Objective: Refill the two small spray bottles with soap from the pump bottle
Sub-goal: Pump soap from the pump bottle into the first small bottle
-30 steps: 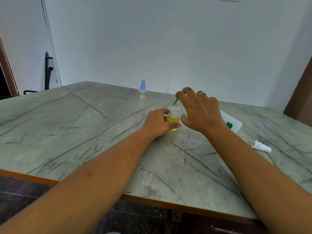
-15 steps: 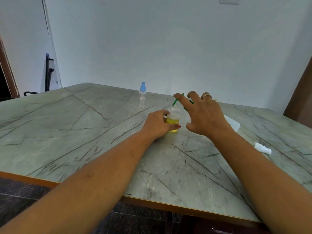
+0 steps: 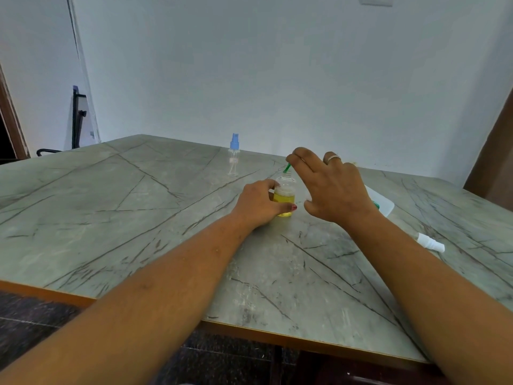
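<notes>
I am watching the left hand [image 3: 261,202] curling round the small uncapped spray bottle [image 3: 284,197], which is part full of yellow soap and standing on the table [image 3: 138,218]. The right hand [image 3: 333,187] is hovering with fingers spread, gripping nothing, its forefinger touching the green spout [image 3: 286,168] just above the bottle's mouth. A hard press could be sending soap past that narrow neck — or tipping the bottle. The pump bottle [image 3: 384,204] is mostly hiding behind the right hand; I cannot tell whether it is standing upright.
</notes>
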`<state>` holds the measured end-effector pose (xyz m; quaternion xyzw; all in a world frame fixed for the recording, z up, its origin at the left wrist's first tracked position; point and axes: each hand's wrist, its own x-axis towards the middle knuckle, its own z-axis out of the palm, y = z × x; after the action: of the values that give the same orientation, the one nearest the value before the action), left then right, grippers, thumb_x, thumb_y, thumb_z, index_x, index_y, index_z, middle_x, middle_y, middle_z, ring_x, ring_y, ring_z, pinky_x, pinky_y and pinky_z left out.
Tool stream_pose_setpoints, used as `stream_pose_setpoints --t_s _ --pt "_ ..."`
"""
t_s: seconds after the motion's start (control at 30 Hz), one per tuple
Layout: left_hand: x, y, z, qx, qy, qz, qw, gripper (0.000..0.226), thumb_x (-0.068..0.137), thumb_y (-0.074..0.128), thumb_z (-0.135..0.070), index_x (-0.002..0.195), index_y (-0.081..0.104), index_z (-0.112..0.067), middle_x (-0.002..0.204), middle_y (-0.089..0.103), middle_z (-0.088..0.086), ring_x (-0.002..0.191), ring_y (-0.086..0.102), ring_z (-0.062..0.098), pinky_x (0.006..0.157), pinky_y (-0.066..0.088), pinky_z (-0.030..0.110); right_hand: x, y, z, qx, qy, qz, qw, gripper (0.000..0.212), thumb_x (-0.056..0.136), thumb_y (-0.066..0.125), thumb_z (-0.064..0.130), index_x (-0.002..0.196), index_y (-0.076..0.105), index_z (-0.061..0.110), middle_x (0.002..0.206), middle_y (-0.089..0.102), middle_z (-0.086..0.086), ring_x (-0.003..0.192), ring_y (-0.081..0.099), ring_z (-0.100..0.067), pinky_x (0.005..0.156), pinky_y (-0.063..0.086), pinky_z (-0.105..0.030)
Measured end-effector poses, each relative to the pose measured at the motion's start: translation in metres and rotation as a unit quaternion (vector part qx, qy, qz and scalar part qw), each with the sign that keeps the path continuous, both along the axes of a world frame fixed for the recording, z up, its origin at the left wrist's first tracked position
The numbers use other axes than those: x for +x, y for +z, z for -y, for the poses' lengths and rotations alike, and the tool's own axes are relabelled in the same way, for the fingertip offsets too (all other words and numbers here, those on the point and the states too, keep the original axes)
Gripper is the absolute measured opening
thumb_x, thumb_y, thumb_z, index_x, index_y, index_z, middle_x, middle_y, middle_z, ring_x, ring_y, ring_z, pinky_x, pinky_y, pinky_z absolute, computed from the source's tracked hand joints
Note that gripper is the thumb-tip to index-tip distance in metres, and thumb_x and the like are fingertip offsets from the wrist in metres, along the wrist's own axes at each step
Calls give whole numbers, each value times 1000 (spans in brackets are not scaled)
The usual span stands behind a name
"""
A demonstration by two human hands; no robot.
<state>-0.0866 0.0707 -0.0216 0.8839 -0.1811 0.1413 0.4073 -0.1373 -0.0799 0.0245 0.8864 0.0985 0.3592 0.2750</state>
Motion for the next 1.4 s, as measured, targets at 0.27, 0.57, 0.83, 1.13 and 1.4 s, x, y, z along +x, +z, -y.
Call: stream_pose_setpoints --t_s 0.27,0.57,0.83,1.13,1.4 --pt "-1 0 1 7 3 -12 1000 71 73 73 -46 132 47 -16 130 55 4 106 57 17 80 40 20 0 1 -4 10 10 4 1000 74 67 72 40 129 37 21 129 43 1 94 57 -29 51 33 -25" --pt "1 1 0 -8 5 -8 1000 74 71 73 -48 132 48 -15 129 56 5 92 48 8 78 39 19 2 0 -4 6 16 2 1000 86 65 72 36 137 28 20 139 35 0 96 56 -28 51 32 -26" --pt "-2 1 0 7 -7 -15 1000 71 71 74 -44 130 48 -15 128 57 5 102 57 14 79 41 20 2 2 -4 19 23 8 1000 68 65 72 37 123 42 18 119 47 -2 90 57 -28 51 35 -26" --pt "-3 4 0 2 3 -35 999 72 71 73 -47 131 48 -16 128 57 4 105 56 16 83 40 21 7 0 0 10 28 -3 1000 83 65 73 40 134 30 22 138 36 0 98 57 -29 52 35 -25" --pt "-1 5 0 22 3 -48 999 72 72 74 -44 132 47 -16 131 55 4 108 56 18 83 39 22 3 3 -2 14 26 2 1000 70 65 72 40 124 41 19 121 47 -3 91 57 -27 51 34 -25"
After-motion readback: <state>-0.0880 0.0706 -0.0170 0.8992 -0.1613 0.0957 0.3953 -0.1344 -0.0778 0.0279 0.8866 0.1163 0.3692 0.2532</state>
